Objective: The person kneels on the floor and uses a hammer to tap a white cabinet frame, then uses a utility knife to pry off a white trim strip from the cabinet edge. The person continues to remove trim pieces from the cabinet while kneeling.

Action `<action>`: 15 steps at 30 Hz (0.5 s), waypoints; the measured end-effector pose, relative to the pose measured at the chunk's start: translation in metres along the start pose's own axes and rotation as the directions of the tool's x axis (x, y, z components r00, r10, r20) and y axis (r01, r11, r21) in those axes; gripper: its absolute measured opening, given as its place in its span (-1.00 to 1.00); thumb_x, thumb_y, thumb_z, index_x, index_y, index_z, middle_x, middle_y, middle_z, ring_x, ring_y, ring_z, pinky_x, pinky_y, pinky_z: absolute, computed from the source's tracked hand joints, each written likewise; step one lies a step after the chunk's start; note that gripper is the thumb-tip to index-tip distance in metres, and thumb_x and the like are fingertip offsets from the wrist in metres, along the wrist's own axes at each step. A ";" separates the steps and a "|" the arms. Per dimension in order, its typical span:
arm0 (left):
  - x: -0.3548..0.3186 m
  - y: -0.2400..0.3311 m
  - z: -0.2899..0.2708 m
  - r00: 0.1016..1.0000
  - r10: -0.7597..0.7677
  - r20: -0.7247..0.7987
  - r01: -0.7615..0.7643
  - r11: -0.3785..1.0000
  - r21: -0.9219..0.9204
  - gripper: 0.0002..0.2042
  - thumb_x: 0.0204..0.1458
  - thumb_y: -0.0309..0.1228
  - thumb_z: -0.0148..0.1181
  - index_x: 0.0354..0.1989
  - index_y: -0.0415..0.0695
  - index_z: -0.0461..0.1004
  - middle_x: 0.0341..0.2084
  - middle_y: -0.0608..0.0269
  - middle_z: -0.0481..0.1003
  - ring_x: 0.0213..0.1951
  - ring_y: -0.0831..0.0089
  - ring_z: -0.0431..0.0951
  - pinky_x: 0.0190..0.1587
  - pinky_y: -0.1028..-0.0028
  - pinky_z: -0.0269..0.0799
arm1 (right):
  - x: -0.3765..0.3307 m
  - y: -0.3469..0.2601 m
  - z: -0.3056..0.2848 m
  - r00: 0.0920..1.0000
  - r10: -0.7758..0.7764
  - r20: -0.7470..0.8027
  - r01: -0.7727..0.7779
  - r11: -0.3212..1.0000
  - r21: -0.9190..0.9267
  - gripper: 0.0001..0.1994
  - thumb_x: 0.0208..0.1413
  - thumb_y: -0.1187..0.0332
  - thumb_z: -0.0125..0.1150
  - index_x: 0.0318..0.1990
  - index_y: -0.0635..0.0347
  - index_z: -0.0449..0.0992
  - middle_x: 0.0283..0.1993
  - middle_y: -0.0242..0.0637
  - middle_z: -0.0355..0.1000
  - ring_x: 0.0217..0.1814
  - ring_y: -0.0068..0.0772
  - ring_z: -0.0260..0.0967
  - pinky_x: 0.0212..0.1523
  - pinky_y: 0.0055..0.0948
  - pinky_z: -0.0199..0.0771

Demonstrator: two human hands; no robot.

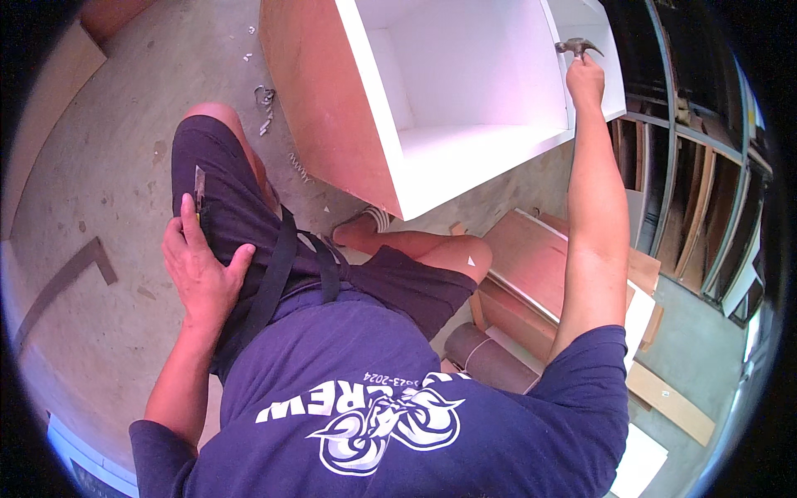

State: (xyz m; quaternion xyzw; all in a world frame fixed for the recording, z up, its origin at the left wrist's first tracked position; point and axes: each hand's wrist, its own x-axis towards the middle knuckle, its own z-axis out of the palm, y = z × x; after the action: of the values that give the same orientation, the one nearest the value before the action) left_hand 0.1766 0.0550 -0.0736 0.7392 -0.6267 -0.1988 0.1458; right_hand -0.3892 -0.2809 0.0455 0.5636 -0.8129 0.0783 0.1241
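My right hand (pixel 586 80) reaches up and forward, closed on the handle of a claw hammer (pixel 579 46) whose metal head sits at the upper edge of a white cabinet box (pixel 465 149). The cabinet has a brown outer side and white shelves inside. My left hand (pixel 202 270) rests on my left thigh against dark shorts, fingers spread. A thin flat metal piece (pixel 199 187) sticks out at the shorts just above the fingertips; whether the hand grips it I cannot tell.
Concrete floor (pixel 108 183) lies to the left with small scraps and a coiled wire (pixel 264 98). Brown and white boards (pixel 540 274) are stacked at the right. Racked panels (pixel 706 207) stand at the far right. A sandalled foot (pixel 365 226) sits under the cabinet.
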 end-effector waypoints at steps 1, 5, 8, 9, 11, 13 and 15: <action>-0.001 0.000 0.000 1.000 0.017 -0.001 -0.017 1.000 -0.001 0.14 -0.31 -0.20 0.55 0.49 -0.07 -0.08 0.12 -0.17 0.23 0.13 -0.11 0.27 0.21 0.06 0.20 | 0.000 0.001 0.000 1.000 0.010 -0.026 -0.010 1.000 0.014 -0.61 0.21 0.21 -0.08 0.06 0.12 0.57 0.02 0.08 0.52 0.11 0.20 0.44 0.17 -0.05 0.39; 0.000 0.000 0.000 1.000 0.021 -0.004 -0.021 1.000 -0.006 0.13 -0.31 -0.21 0.55 0.48 -0.07 -0.07 0.12 -0.17 0.23 0.13 -0.11 0.27 0.21 0.06 0.19 | 0.009 0.000 -0.001 0.996 -0.025 0.091 0.029 0.999 -0.046 -0.59 0.21 0.22 -0.09 0.11 0.09 0.55 0.07 0.06 0.51 0.14 0.19 0.43 0.19 -0.06 0.39; 0.004 0.000 0.003 1.000 0.013 -0.010 -0.013 1.000 -0.019 0.13 -0.31 -0.21 0.55 0.48 -0.08 -0.07 0.13 -0.17 0.23 0.14 -0.11 0.27 0.21 0.05 0.19 | 0.017 -0.005 0.006 0.998 -0.017 -0.064 0.020 0.999 0.040 -0.60 0.21 0.22 -0.09 0.09 0.12 0.56 0.05 0.09 0.51 0.12 0.19 0.44 0.17 -0.05 0.39; 0.004 0.000 0.003 1.000 0.010 -0.005 -0.010 0.999 -0.033 0.13 -0.31 -0.21 0.55 0.48 -0.08 -0.07 0.13 -0.17 0.23 0.14 -0.11 0.27 0.21 0.05 0.19 | 0.019 -0.007 0.008 0.998 -0.031 -0.049 0.032 0.999 0.017 -0.60 0.21 0.22 -0.08 0.08 0.13 0.56 0.04 0.10 0.51 0.11 0.20 0.44 0.17 -0.05 0.40; 0.004 0.001 0.003 1.000 0.004 0.000 -0.004 1.000 -0.029 0.14 -0.32 -0.21 0.55 0.48 -0.08 -0.07 0.13 -0.18 0.22 0.15 -0.11 0.26 0.22 0.05 0.18 | 0.020 -0.010 0.009 0.999 -0.042 -0.024 0.041 0.999 -0.029 -0.61 0.21 0.22 -0.08 0.06 0.15 0.56 0.02 0.12 0.51 0.10 0.20 0.45 0.16 -0.04 0.40; 0.004 0.000 0.002 1.000 0.004 0.002 -0.004 1.000 -0.027 0.14 -0.33 -0.21 0.56 0.48 -0.08 -0.07 0.13 -0.17 0.22 0.15 -0.11 0.26 0.22 0.05 0.18 | 0.019 -0.013 0.008 0.997 -0.039 -0.068 0.042 0.998 0.040 -0.61 0.21 0.23 -0.07 0.06 0.15 0.56 0.01 0.14 0.51 0.10 0.21 0.45 0.15 -0.05 0.40; 0.003 0.001 0.002 1.000 -0.001 -0.003 0.000 1.000 -0.022 0.14 -0.33 -0.21 0.56 0.48 -0.09 -0.06 0.13 -0.17 0.22 0.15 -0.10 0.26 0.22 0.06 0.18 | 0.019 -0.019 0.006 0.998 -0.029 -0.056 0.031 0.998 0.045 -0.62 0.20 0.23 -0.06 0.06 0.15 0.56 0.00 0.15 0.51 0.09 0.21 0.45 0.15 -0.05 0.40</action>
State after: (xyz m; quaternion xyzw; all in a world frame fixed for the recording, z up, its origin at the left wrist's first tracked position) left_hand 0.1755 0.0518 -0.0756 0.7380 -0.6240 -0.2047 0.1549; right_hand -0.3780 -0.3062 0.0446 0.5762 -0.7985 0.1107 0.1348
